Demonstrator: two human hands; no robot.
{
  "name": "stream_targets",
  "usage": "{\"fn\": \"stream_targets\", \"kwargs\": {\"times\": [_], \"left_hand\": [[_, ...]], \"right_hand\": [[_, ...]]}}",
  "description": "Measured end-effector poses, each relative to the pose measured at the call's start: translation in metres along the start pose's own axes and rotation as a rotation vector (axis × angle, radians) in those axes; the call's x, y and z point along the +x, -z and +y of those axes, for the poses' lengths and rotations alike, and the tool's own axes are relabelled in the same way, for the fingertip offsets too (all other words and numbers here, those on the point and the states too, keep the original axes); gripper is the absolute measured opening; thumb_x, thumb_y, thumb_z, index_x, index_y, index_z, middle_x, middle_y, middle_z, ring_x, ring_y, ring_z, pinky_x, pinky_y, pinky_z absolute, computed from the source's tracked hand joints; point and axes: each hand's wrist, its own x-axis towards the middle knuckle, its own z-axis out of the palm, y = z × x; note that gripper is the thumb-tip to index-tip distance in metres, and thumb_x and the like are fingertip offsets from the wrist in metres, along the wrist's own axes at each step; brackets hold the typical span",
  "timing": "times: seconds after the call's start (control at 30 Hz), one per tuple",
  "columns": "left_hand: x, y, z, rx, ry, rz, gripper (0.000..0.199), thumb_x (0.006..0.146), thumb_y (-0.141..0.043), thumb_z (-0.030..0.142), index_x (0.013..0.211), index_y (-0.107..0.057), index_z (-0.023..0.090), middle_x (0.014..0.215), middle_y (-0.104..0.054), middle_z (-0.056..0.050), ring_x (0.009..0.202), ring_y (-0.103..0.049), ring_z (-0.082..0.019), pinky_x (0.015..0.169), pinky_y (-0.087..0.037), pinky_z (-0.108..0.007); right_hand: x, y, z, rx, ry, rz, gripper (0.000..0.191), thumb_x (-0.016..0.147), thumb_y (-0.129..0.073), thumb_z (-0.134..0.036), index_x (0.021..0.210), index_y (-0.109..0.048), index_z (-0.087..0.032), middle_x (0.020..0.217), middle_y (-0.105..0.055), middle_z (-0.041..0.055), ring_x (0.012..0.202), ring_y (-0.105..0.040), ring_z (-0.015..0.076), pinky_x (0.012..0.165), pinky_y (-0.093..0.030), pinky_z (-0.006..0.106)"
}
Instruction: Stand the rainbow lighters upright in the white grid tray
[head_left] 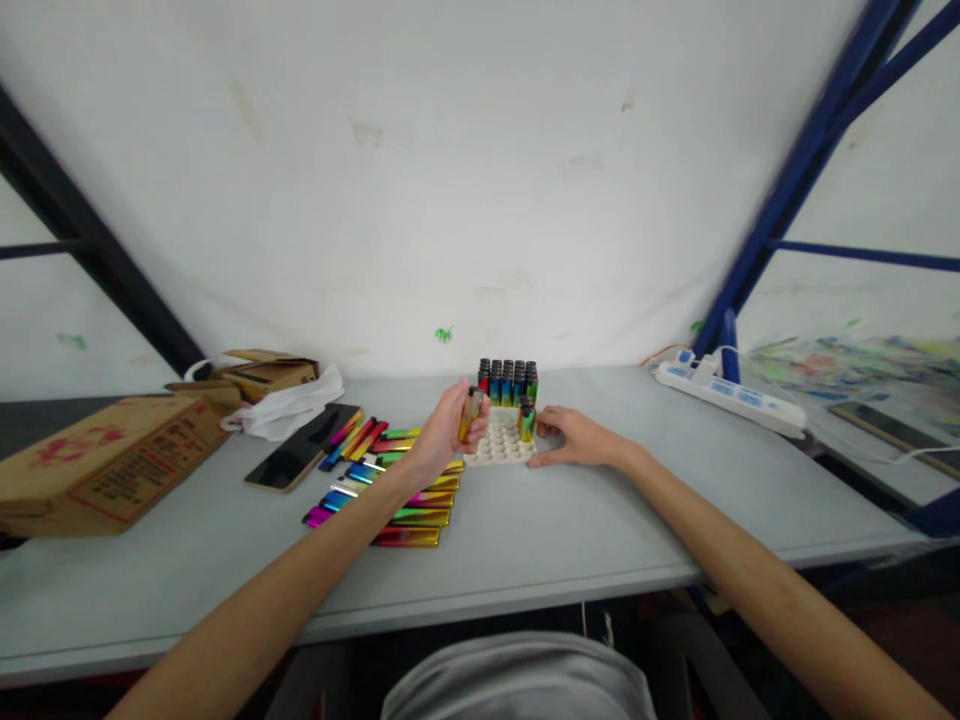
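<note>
My left hand (448, 432) is closed on a gold-coloured lighter (470, 414), held upright above the left edge of a white tray with round holes (496, 443). Several dark-topped lighters (508, 384) stand in rows at the tray's back. One green and yellow lighter (527, 421) stands nearer, on the tray's right side. Beside it is my right hand (568, 436), fingers apart at the tray's right edge, holding nothing that I can see. Many shiny coloured lighters (420, 516) lie on the table, left of the tray and partly under my left forearm.
On the left of the grey table (570, 530) lie a black phone (304, 447), a white plastic bag (294, 405) and cardboard boxes (112, 455). A white power strip (729, 396) with cables lies at the right, near a blue metal frame (780, 200). A wall stands behind.
</note>
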Motion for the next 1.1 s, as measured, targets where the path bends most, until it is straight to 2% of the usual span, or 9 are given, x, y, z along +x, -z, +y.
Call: {"fn": "stream_targets", "kwargs": {"times": [0.13,0.2,0.27,0.37,0.5,0.63,0.8,0.93,1.1], "left_hand": [[0.002,0.001,-0.009,0.214,-0.178,0.042,0.027,0.092,-0.056,0.048,0.091,-0.05,0.022,0.064,-0.05,0.005,0.055,-0.046,-0.011,0.051,-0.04,-0.02],[0.004,0.002,-0.013,0.385,-0.272,0.054,0.026,0.093,-0.059,0.046,0.093,-0.057,0.02,0.077,-0.061,0.001,0.07,-0.057,-0.012,0.066,-0.049,-0.023],[0.005,0.003,-0.017,0.533,-0.342,0.054,0.029,0.09,-0.064,0.046,0.096,-0.066,0.017,0.094,-0.067,-0.005,0.087,-0.063,-0.016,0.076,-0.053,-0.026],[0.009,0.005,-0.023,0.648,-0.389,0.022,0.032,0.087,-0.07,0.043,0.103,-0.075,0.016,0.109,-0.07,-0.01,0.099,-0.066,-0.021,0.083,-0.056,-0.03],[0.012,0.001,-0.03,0.684,-0.372,0.004,0.035,0.087,-0.071,0.042,0.11,-0.077,0.016,0.115,-0.074,-0.012,0.101,-0.07,-0.024,0.09,-0.059,-0.037],[0.013,-0.008,-0.033,0.728,-0.37,0.034,0.032,0.089,-0.07,0.04,0.109,-0.077,0.017,0.115,-0.076,-0.012,0.102,-0.071,-0.025,0.094,-0.057,-0.038],[0.018,-0.017,-0.032,0.792,-0.429,0.056,0.021,0.088,-0.07,0.034,0.102,-0.078,0.02,0.098,-0.078,-0.007,0.089,-0.071,-0.023,0.083,-0.057,-0.032],[0.02,-0.02,-0.026,0.91,-0.502,0.007,0.015,0.09,-0.068,0.032,0.093,-0.077,0.021,0.09,-0.076,-0.006,0.083,-0.069,-0.022,0.081,-0.053,-0.029],[0.022,-0.017,-0.028,0.949,-0.463,-0.035,0.016,0.092,-0.065,0.032,0.085,-0.073,0.02,0.084,-0.074,-0.006,0.079,-0.066,-0.021,0.076,-0.049,-0.027]], "right_hand": [[0.0,-0.001,-0.001,0.004,0.008,0.022,0.059,0.077,-0.079,-0.063,0.108,-0.068,-0.014,0.093,-0.065,0.0074,0.082,-0.059,0.0222,0.075,-0.045,0.031],[0.001,-0.002,-0.001,0.008,0.015,0.035,0.058,0.076,-0.079,-0.063,0.107,-0.069,-0.015,0.093,-0.065,0.0074,0.081,-0.058,0.0218,0.074,-0.044,0.03],[0.001,-0.002,-0.002,0.01,0.018,0.043,0.058,0.076,-0.079,-0.063,0.107,-0.069,-0.015,0.093,-0.066,0.0073,0.08,-0.058,0.0214,0.072,-0.044,0.03],[0.002,-0.003,-0.002,0.004,0.013,0.039,0.06,0.076,-0.079,-0.063,0.108,-0.069,-0.014,0.091,-0.066,0.0069,0.079,-0.058,0.0212,0.072,-0.044,0.03],[0.004,-0.004,-0.001,0.003,0.021,0.039,0.06,0.076,-0.08,-0.062,0.111,-0.069,-0.014,0.092,-0.066,0.0071,0.08,-0.058,0.0215,0.073,-0.045,0.03],[0.004,-0.004,-0.002,-0.003,0.028,0.035,0.06,0.077,-0.08,-0.062,0.112,-0.069,-0.014,0.092,-0.067,0.0072,0.08,-0.058,0.0215,0.074,-0.044,0.031],[0.004,-0.004,-0.002,-0.024,0.036,0.024,0.058,0.077,-0.079,-0.062,0.11,-0.069,-0.015,0.09,-0.066,0.0061,0.079,-0.058,0.0212,0.073,-0.043,0.031],[0.004,-0.004,-0.001,-0.007,0.025,0.042,0.057,0.077,-0.081,-0.059,0.11,-0.07,-0.014,0.089,-0.066,0.0058,0.078,-0.057,0.0208,0.072,-0.043,0.03],[0.004,-0.004,-0.002,0.002,0.034,0.028,0.059,0.078,-0.08,-0.059,0.115,-0.069,-0.014,0.093,-0.067,0.0068,0.081,-0.059,0.0211,0.074,-0.044,0.03]]}}
